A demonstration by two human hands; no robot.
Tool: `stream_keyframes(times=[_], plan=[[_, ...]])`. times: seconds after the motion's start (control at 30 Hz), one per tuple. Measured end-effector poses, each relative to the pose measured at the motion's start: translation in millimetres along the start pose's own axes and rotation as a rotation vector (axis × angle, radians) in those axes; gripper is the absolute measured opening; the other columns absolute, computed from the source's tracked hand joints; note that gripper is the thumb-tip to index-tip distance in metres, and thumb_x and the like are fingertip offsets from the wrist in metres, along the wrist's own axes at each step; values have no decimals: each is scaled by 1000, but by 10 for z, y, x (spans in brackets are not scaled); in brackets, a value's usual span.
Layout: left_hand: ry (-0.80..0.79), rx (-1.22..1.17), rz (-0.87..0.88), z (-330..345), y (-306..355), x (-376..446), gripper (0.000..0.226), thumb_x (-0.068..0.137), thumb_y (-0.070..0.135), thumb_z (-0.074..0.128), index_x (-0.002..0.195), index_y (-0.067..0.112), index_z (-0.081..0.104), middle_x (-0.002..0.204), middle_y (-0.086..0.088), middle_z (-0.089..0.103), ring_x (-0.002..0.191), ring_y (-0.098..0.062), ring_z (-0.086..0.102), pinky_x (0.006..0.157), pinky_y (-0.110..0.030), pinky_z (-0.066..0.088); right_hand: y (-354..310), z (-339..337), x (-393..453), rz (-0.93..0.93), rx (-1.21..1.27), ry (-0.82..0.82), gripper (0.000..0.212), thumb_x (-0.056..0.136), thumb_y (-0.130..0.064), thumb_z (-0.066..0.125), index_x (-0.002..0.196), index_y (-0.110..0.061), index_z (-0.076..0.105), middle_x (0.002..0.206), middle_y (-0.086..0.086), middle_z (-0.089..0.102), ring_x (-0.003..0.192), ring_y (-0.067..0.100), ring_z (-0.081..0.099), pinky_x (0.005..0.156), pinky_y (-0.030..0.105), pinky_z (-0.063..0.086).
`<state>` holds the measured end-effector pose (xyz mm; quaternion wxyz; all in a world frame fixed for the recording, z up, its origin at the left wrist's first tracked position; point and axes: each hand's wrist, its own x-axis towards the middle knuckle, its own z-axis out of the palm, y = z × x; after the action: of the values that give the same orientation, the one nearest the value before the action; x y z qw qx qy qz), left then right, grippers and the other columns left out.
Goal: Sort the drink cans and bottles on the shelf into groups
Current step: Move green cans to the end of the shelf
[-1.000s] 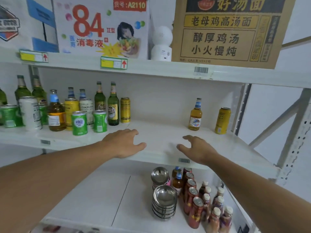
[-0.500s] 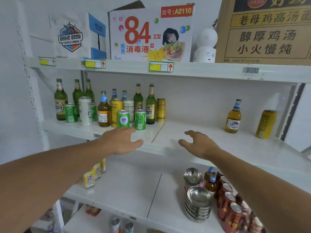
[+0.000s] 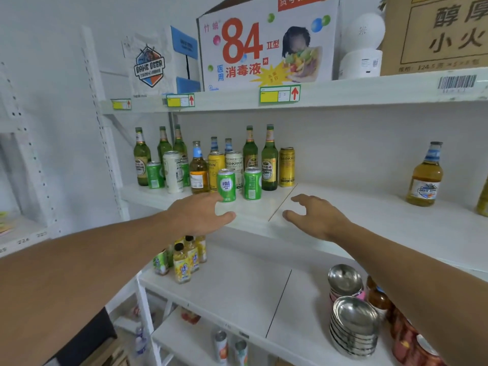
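cans and bottles (image 3: 211, 165) crowd the shelf (image 3: 369, 215); left hand (image 3: 200, 215) and right hand (image 3: 317, 217) hover open, gripping nothing.

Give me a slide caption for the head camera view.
Both empty hands, left and right, reach toward mixed beer bottles and cans on the shelf.
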<state>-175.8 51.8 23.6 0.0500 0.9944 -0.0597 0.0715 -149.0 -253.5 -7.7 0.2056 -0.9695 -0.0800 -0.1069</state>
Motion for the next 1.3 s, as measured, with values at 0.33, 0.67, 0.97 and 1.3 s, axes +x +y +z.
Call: stream_keyframes(times=[0.33,0.67,0.97,1.3], plan=[[-1,-36,58,197,-594,616,83,94,86,41,161,36,41,165,4,48,144,-24,52,108,-46,49,-352,372,462,51,-41,15,73,97,-70,56,157,-28,47,157,4,54,141,29,52,112,45,46],[40,-85,260,463,-1387,1635,73,95,85,42,137,27,59,135,1,66,115,-25,65,81,-38,51,-928,797,1163,244,-73,98,75,96,-67,60,157,-26,47,154,5,57,131,28,60,98,39,51],[24,-410,225,565,-1258,2114,71,88,86,58,119,22,55,107,2,66,97,-21,66,79,-38,56,-1112,819,1493,332,53,149,74,97,-56,68,157,-20,44,154,8,56,138,28,54,107,40,46],[111,-669,13,798,-829,2376,91,65,79,86,129,20,57,122,1,73,109,-25,72,90,-45,62,-984,971,1924,358,435,176,85,88,-46,84,157,-20,41,130,-1,61,116,21,58,97,38,50]])
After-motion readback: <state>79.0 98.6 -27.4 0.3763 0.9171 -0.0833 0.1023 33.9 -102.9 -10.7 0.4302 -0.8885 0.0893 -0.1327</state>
